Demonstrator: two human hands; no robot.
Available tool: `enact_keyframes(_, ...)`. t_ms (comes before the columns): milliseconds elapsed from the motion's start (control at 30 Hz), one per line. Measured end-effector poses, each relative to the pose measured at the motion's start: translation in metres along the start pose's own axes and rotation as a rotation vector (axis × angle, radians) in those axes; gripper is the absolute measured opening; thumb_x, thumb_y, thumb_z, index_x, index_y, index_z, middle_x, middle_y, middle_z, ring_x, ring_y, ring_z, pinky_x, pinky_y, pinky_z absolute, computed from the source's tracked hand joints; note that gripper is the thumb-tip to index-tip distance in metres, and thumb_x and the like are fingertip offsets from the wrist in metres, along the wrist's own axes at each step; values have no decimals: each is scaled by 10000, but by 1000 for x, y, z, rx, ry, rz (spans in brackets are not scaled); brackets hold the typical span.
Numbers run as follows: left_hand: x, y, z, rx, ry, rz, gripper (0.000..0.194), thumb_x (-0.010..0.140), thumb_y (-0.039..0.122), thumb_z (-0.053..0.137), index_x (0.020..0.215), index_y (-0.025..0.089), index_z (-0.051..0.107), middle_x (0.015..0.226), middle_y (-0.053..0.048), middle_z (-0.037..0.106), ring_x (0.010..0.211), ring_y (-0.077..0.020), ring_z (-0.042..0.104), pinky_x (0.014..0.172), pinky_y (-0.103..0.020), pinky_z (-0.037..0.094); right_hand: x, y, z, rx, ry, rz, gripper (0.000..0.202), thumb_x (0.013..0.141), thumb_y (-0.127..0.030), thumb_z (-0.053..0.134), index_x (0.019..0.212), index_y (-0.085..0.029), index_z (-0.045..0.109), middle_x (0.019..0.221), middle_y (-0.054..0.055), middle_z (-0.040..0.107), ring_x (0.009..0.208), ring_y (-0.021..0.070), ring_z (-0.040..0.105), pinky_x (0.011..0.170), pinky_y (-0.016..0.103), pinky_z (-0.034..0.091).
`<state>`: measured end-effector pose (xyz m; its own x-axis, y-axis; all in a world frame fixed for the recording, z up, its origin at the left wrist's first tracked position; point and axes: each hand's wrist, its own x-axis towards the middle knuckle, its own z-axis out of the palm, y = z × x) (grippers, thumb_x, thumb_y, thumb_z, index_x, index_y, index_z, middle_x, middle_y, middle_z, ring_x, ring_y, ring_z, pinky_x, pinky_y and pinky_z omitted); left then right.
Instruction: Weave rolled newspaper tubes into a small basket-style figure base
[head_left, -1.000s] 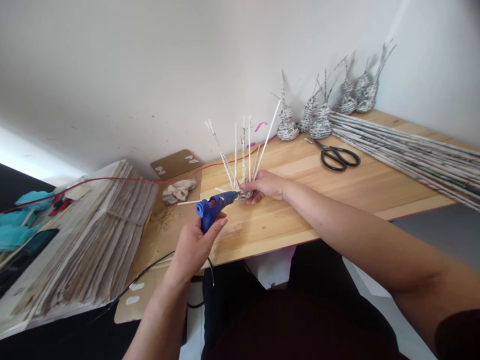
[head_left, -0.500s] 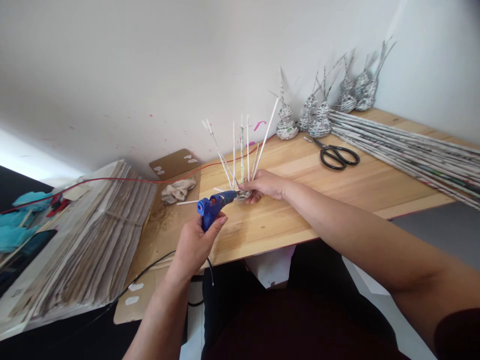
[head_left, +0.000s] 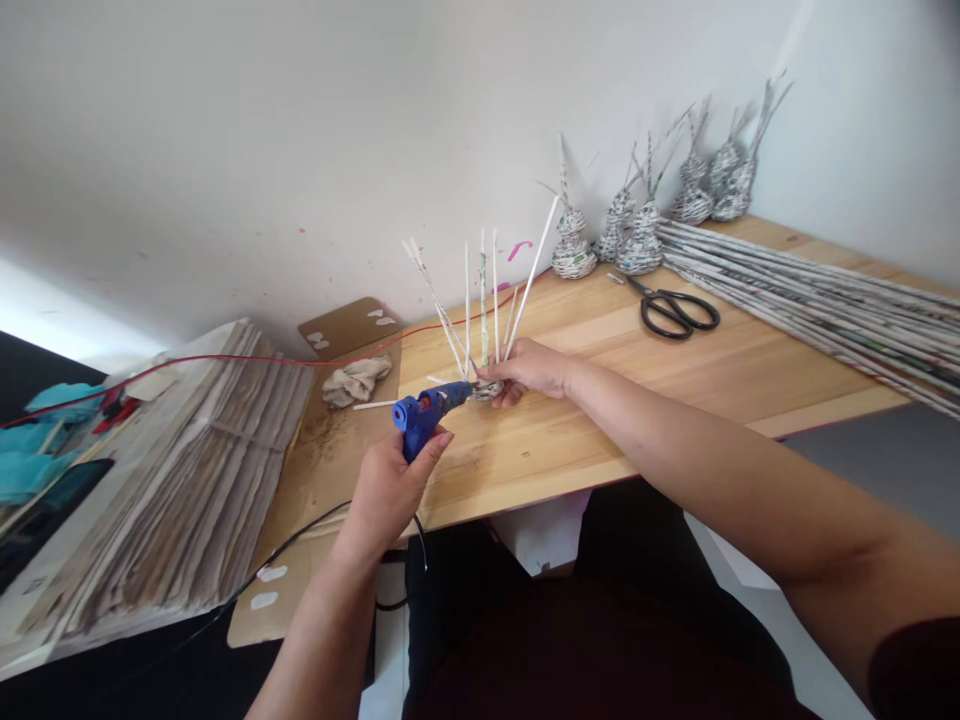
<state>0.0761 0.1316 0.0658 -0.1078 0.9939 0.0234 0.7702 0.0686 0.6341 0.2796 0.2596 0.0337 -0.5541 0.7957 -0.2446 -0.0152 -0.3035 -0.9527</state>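
Your left hand (head_left: 390, 490) is wrapped round the grip of the blue glue gun (head_left: 429, 410), w/ the nozzle aimed right at the base of the small woven piece (head_left: 487, 388). Your right hand (head_left: 531, 368) is closed over that base, fingers curled and pinning it to the wooden table (head_left: 675, 380); whether the nozzle actually touches the weave is hard to tell, it's v. close.

Progress, as I judge it: only the bottom is woven so far. The paper spokes (head_left: 480, 300) stand bare and fan upward, approx. seven or eight of them, no side weaving on them yet. So early stage, base being glued, the walls and top all left to do.

Further out: finished woven figures (head_left: 637, 235) stand in a row by the wall, showing what a done one looks like. Black scissors (head_left: 675, 312) lie near them, a big supply of rolled paper tubes (head_left: 825, 300) at the right, a rag (head_left: 358, 380) and stacked newspapers (head_left: 187, 480) at the left.
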Motion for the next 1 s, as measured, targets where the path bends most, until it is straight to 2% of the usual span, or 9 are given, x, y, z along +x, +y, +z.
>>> enact_keyframes(333, 1, -1, -3, 6, 20, -5, 409, 788, 523, 620, 918, 146, 713, 694, -39, 682, 621, -178, 589, 565, -241, 399, 1, 2, -1, 3, -10, -12, 211, 769, -233, 763, 679, -105, 621, 564, 21, 673, 451, 110, 639, 476, 198, 576)
enact_keyframes(633, -4, 0, -10, 7, 56, -17, 420, 782, 531, 625, 936, 149, 711, 762, -43, 714, 675, -185, 620, 624, -249, 441, 0, 1, -2, -2, -23, -5, 161, 795, -222, 737, 748, -90, 659, 631, 45, 702, 459, 108, 638, 474, 200, 577)
enact_keyframes(833, -6, 7, -4, 4, 5, 11, 383, 787, 515, 622, 902, 162, 714, 711, -34, 692, 650, -187, 609, 614, -249, 435, -1, 0, -1, -8, 2, -3, 246, 768, -271, 768, 700, -106, 598, 558, 29, 661, 463, 124, 642, 488, 223, 586)
enact_keyframes(1000, -3, 9, 1, -5, 13, 13, 373, 787, 507, 627, 906, 164, 711, 693, -28, 679, 633, -179, 593, 618, -248, 426, -1, -1, 0, -15, -2, -1, 253, 772, -288, 764, 705, -109, 599, 569, 28, 661, 459, 119, 637, 490, 226, 589)
